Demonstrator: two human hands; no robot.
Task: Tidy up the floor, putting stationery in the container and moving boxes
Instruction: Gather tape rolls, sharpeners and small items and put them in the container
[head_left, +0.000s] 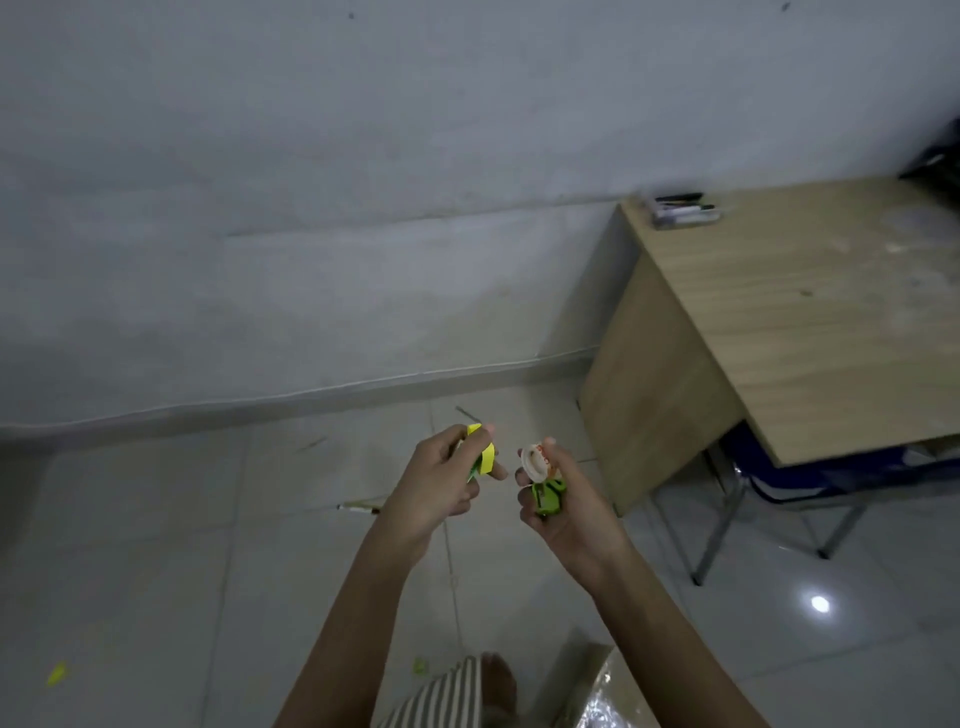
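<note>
My left hand (441, 480) grips a small yellow and green item (482, 453), held up over the floor. My right hand (563, 501) holds a white tape roll (535, 461) between thumb and fingers, with a green sharpener-like piece (549, 498) in the palm. The two hands are close together at mid-frame. A pencil (359, 507) lies on the tiles just left of my left wrist. A clear container (684, 210) with pens in it stands on the far corner of the wooden desk (810, 312). A cardboard box (597, 686) with taped flaps sits at the bottom edge.
Yellow scraps lie on the floor, one at the bottom left (57, 673) and one near my foot (418, 666). A thin stick (470, 414) lies by the wall. A folding chair frame (769, 514) stands under the desk. A white wall runs along the back.
</note>
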